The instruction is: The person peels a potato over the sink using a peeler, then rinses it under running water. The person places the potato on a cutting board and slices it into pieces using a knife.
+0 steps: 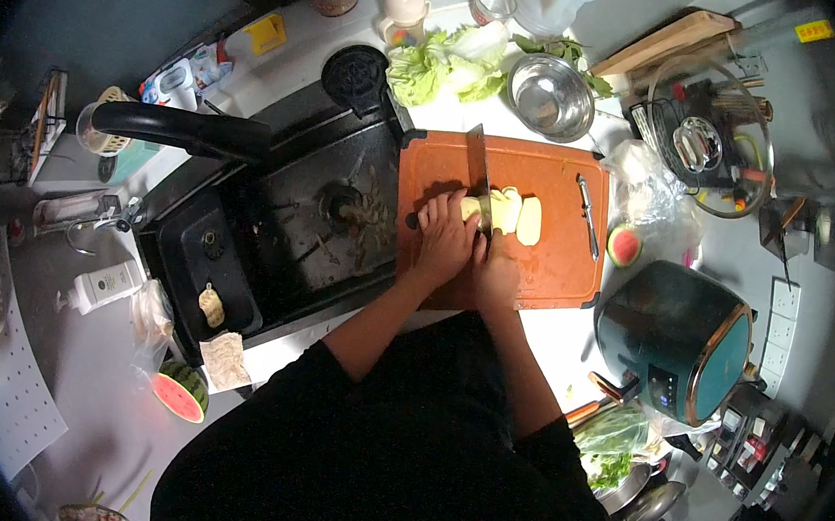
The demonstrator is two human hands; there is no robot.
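Note:
An orange-brown cutting board (559, 274) lies before me, overlapping the sink's right edge. My right hand (498, 272) grips the handle of a kitchen knife (478, 162), its blade pointing away from me and set across a peeled pale yellow vegetable, perhaps a potato (471, 208). On the left of the blade, my left hand (444, 237) presses that piece against the board, fingertips close to the steel. Several cut slices (530, 221) rest right of the blade. A metal peeler (588, 217) lies near the board's right edge.
The black sink (290, 248) with peelings near its drain is at the left, below a black faucet (181, 131). Lettuce (448, 64) and a steel bowl (551, 98) stand behind the board. A dark green air fryer (674, 338) and a cut watermelon piece (625, 246) are at the right.

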